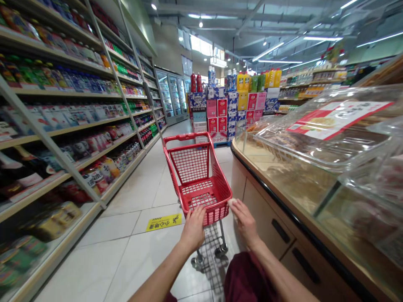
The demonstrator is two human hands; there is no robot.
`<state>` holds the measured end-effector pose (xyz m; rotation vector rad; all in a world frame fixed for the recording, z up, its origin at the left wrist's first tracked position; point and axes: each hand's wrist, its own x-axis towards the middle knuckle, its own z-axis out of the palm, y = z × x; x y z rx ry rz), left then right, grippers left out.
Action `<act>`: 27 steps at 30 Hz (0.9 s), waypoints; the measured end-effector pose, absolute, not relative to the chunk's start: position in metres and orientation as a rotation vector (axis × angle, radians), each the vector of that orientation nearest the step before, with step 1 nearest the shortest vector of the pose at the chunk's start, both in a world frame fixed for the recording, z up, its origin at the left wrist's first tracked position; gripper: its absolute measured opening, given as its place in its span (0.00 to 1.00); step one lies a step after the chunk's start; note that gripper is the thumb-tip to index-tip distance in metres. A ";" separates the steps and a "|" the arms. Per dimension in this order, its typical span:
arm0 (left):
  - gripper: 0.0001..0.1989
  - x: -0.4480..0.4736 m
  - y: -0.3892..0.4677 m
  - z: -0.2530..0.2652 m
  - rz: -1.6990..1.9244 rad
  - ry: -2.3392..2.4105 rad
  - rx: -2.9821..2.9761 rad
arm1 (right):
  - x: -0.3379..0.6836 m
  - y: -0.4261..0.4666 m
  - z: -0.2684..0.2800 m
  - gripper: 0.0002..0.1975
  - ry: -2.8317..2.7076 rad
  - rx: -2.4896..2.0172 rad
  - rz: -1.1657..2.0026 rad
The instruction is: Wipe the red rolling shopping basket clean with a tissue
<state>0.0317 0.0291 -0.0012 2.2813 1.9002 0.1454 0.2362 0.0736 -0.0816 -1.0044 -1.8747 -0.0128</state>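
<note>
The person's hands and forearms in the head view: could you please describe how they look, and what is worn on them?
The left hand and right hand are ungloved, with no watch or bracelet visible. Both forearms are slim and bare as far as they show, without sleeves. Dark maroon cloth appears between them.

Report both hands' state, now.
Left hand: open, fingers over the near rim of the red cart.
Right hand: by the cart's corner, small pale item at its fingertips; grip cannot be told.
</note>
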 end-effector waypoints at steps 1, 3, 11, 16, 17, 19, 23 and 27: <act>0.36 0.031 0.029 -0.001 0.158 1.905 2.271 | 0.236 0.077 -0.081 0.21 -1.842 -1.017 -0.026; 0.36 0.031 0.029 -0.001 0.177 1.900 2.256 | 0.232 0.079 -0.087 0.21 -1.854 -1.057 -0.010; 0.36 0.028 0.024 -0.005 0.247 1.871 2.271 | 0.236 0.083 -0.093 0.24 -1.841 -1.069 0.009; 0.36 0.027 0.023 -0.008 0.296 1.862 2.260 | 0.227 0.089 -0.105 0.25 -1.816 -1.200 0.086; 0.36 0.027 0.022 -0.009 0.310 1.857 2.261 | 0.227 0.087 -0.110 0.25 -1.846 -1.220 0.117; 0.37 0.026 0.022 -0.012 0.338 1.848 2.265 | 0.233 0.084 -0.108 0.24 -1.860 -1.217 0.138; 0.37 0.026 0.021 -0.017 0.400 1.840 2.273 | 0.244 0.092 -0.066 0.24 -1.665 -1.114 0.024; 0.37 0.029 0.020 -0.020 0.422 1.847 2.288 | 0.218 0.100 -0.044 0.24 -1.821 -1.013 -0.055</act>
